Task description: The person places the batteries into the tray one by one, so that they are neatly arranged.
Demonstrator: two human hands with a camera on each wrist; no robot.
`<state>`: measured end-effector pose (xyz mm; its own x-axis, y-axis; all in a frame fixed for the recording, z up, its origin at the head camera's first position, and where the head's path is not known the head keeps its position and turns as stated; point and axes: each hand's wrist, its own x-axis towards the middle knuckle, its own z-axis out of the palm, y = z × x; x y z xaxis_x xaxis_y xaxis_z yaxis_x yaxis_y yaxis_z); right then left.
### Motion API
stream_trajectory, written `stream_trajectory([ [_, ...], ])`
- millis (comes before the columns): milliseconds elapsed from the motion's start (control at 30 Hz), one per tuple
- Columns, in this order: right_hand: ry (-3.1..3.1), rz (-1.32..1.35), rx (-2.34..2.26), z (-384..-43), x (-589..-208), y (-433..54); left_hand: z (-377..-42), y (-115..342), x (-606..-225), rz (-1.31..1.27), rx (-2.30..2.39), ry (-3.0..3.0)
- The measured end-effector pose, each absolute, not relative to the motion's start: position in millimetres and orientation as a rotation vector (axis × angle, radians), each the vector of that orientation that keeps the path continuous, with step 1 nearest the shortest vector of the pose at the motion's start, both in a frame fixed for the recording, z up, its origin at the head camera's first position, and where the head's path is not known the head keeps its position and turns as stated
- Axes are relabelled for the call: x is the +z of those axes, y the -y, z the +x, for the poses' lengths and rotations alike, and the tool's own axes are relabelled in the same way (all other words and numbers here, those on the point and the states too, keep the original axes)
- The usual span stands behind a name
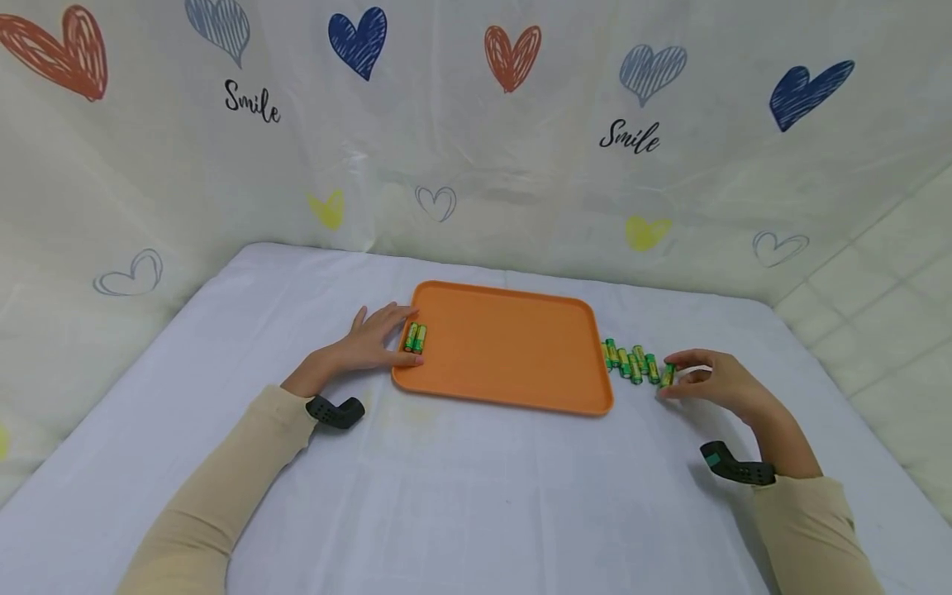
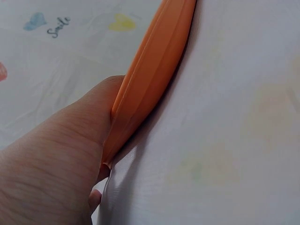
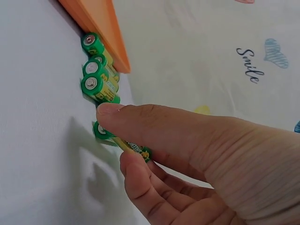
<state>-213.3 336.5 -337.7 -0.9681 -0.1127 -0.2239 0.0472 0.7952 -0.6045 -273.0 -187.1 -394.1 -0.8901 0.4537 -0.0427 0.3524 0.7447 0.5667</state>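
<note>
Soft, fairly even light, apparently from above, fills the head view, leaving a pale sheen on the creased wall sheet (image 1: pixel 476 132) and a diffuse shadow on the white table (image 1: pixel 476 504) beside the right grip (image 1: pixel 717 384), while the wide lens stretches the corner heart (image 1: pixel 83 58). Both wrist views look dimmer and greyer: the left shows hazy, ill-defined table stains and a dark shadow line under the orange tray (image 2: pixel 154 70), the right blurred-edged shadows and slightly soft battery labels.
</note>
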Motion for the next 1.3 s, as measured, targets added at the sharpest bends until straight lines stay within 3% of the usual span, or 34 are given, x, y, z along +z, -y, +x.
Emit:
stream_trajectory([
  [1300, -2.654, -0.204, -1.184, -230, -329, -276, -272, 188, -395, 0.666, 0.863, -2.767],
])
